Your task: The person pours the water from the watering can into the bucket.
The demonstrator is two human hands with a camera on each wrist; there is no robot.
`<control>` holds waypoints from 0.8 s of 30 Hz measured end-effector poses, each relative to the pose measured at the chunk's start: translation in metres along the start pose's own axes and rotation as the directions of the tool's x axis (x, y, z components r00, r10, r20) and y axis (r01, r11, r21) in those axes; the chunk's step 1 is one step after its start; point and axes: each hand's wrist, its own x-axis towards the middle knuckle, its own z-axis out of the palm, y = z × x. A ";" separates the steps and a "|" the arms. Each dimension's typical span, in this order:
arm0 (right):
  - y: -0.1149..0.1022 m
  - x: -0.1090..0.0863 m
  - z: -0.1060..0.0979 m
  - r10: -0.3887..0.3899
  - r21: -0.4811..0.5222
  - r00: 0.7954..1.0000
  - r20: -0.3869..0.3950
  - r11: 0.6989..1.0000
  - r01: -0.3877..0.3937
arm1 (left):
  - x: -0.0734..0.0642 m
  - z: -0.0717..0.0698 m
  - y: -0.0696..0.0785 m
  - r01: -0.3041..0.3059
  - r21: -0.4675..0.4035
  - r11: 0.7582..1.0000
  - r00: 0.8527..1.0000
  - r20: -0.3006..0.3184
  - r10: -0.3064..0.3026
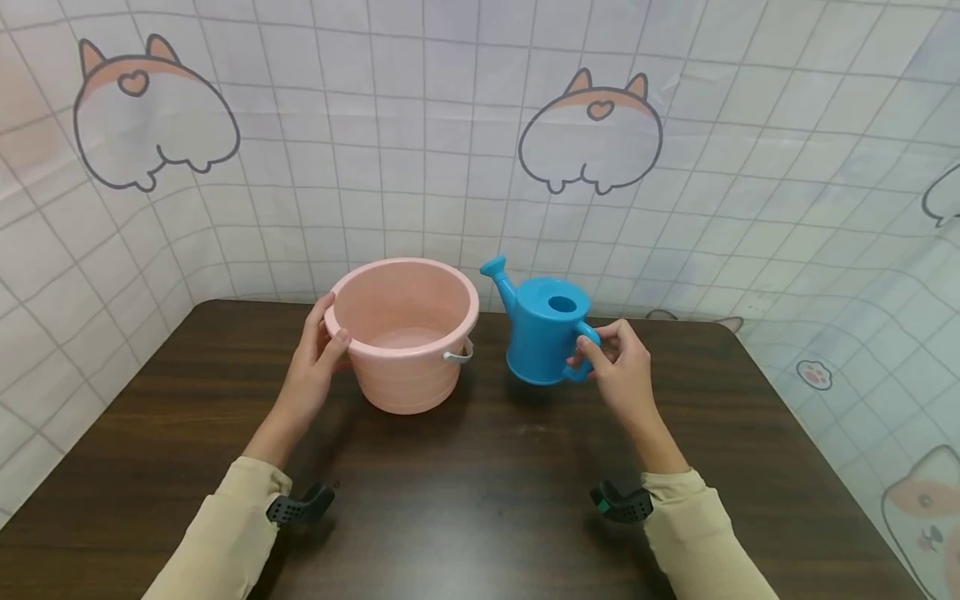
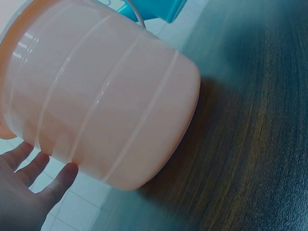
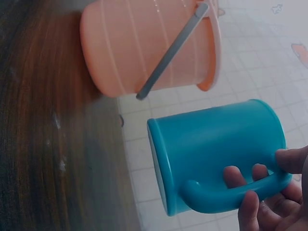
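A pink bucket point(image 1: 408, 375) stands upright on the dark wooden table, its grey handle point(image 3: 173, 50) hanging down its side. My left hand point(image 1: 310, 367) touches the bucket's left side near the rim. In the left wrist view, its spread fingers point(image 2: 60, 185) lie against the ribbed outer wall. To the bucket's right is a blue watering can point(image 1: 542, 337), spout toward the bucket and round filling hole on top. My right hand point(image 1: 618, 371) grips the can's looped handle point(image 3: 226, 198), fingers curled through it. The right wrist view shows the can's base raised off the table.
The dark table point(image 1: 465, 508) spreads out in front of both things. Behind it and at both sides hangs a white gridded curtain point(image 1: 450, 142) with corgi drawings. A dark band point(image 1: 300, 504) sits on the left wrist, another band point(image 1: 622, 502) on the right.
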 end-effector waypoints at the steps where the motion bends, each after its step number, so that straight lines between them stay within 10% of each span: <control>1: -0.003 -0.001 0.000 0.003 0.004 1.000 0.001 1.000 -0.003 | 0.000 0.000 0.000 -0.001 0.002 1.000 1.000 0.000 0.001; 24: -0.008 -0.010 0.011 0.039 0.010 0.998 0.049 0.999 -0.040 | 0.000 0.001 0.000 0.004 0.009 1.000 1.000 -0.020 -0.004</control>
